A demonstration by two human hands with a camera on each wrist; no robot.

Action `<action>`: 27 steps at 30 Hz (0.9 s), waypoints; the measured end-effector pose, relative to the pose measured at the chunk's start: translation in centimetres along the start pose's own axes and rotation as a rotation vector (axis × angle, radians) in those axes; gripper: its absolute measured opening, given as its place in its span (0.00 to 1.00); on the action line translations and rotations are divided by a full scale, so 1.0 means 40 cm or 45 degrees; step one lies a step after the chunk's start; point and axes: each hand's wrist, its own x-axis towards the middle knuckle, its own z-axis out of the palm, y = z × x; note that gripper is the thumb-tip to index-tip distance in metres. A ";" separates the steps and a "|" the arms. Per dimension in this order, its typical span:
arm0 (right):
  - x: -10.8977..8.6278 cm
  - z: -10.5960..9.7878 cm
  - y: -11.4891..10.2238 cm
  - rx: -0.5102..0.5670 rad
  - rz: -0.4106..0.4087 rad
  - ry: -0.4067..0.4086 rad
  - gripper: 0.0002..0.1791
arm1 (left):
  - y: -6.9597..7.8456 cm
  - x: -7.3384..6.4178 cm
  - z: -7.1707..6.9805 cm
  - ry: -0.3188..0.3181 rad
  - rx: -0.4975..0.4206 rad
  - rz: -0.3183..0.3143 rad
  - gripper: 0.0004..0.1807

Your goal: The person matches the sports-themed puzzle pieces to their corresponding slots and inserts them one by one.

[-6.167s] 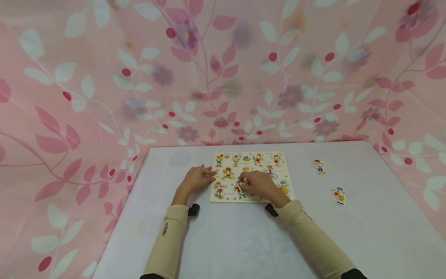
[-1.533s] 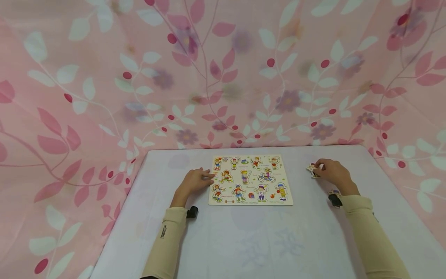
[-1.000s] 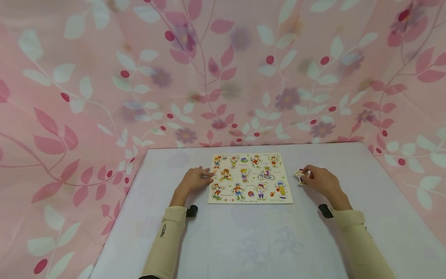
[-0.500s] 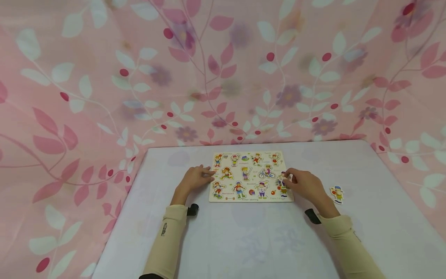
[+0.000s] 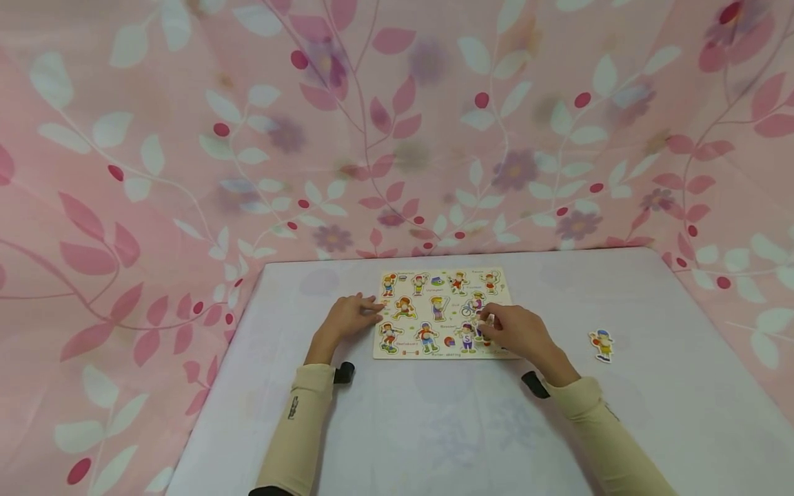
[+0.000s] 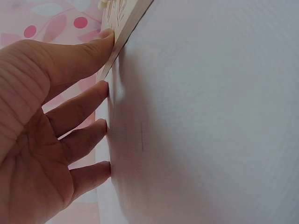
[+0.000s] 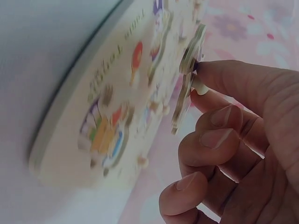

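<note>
A pale wooden puzzle board (image 5: 423, 308) with cartoon sports figures lies on the table. My left hand (image 5: 350, 320) rests at its left edge. In the left wrist view, the thumb (image 6: 100, 49) touches the board's rim while the other fingertips come down by the white cloth, spread and slightly bent. My right hand (image 5: 521, 334) is over the board's right part. It pinches a figure-shaped puzzle piece (image 7: 189, 53) between thumb and index finger; the piece is tilted on edge, above the board, in the right wrist view. The other right fingers curl loosely.
Another puzzle piece (image 5: 602, 346), a figure with a blue cap, lies on the table right of the board. White cloth covers the table (image 5: 434, 427). A pink floral curtain (image 5: 397, 138) stands behind and at the sides.
My right hand took a puzzle piece from the table at the right and carried it left over the board. Earlier it was at the board's lower middle. My left hand stays at the edge.
</note>
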 end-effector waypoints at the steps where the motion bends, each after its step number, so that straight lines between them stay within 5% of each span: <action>1: 0.003 0.004 -0.003 -0.004 -0.010 -0.006 0.07 | 0.001 -0.001 0.000 -0.001 -0.007 -0.008 0.17; 27: 0.036 0.071 -0.024 -0.062 -0.039 -0.129 0.05 | 0.004 -0.005 -0.003 -0.010 -0.037 -0.026 0.18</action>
